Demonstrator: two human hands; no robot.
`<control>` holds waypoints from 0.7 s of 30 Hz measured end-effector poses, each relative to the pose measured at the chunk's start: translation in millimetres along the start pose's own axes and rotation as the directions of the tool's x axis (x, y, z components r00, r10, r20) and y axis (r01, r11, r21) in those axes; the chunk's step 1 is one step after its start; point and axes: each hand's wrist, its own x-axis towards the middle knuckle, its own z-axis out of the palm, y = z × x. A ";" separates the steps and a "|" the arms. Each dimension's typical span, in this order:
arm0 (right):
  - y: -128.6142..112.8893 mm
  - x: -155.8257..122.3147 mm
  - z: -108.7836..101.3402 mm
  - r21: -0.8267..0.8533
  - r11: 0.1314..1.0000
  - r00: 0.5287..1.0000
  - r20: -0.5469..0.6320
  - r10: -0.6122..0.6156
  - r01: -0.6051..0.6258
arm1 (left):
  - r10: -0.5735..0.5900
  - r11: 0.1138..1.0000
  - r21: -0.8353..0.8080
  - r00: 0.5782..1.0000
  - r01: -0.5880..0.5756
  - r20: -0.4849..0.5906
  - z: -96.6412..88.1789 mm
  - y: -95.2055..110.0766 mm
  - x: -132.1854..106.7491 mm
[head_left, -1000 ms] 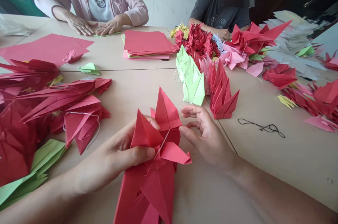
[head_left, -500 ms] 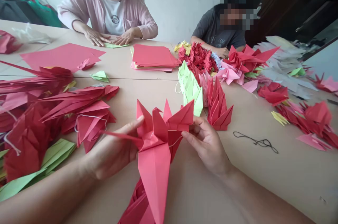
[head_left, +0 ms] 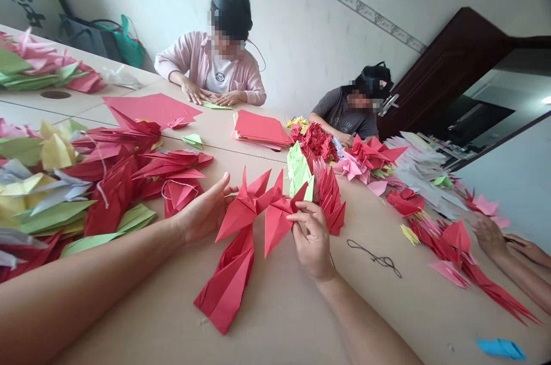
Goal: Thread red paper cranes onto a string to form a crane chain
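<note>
In my right hand [head_left: 310, 239], thumb and fingers pinch a folded red paper crane [head_left: 278, 221] by its right wing. Close by on the left is another red paper crane [head_left: 243, 208], above a red stack of nested cranes [head_left: 226, 290] slanting down toward the table. My left hand [head_left: 204, 213] is beside that left crane, thumb stretched up and away from the paper. Its other fingertips pass partly behind the crane, so their contact is hidden. Just beyond my hands stand a light green strand of cranes [head_left: 300, 173] and a red strand [head_left: 333, 204].
Heaps of folded red paper [head_left: 116, 193] and green paper [head_left: 51, 218] lie left. A red sheet stack [head_left: 260, 128] and a black cord [head_left: 374, 257] are on the table. Two people sit opposite; another person's hands [head_left: 491, 236] are at right. A blue piece [head_left: 500, 349] lies front right.
The view has widened and tilted. The red paper that was bunched between my hands now shows as two cranes side by side. My left thumb has come off the paper.
</note>
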 end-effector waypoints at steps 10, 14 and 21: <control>19.8 -3.0 13.0 -0.081 0.996 0.996 0.086 -0.026 0.033 | 0.212 0.973 0.121 0.968 -0.197 -0.133 -1.9 -15.8 5.8; 27.0 -5.7 15.6 -0.137 0.989 0.988 0.150 -0.033 0.053 | 0.284 0.954 0.162 0.936 -0.253 -0.208 -1.0 -20.9 4.4; 30.6 -8.9 19.8 -0.185 0.979 0.961 0.275 -0.035 0.089 | 0.361 0.923 0.238 0.892 -0.301 -0.272 -6.3 -29.7 -5.9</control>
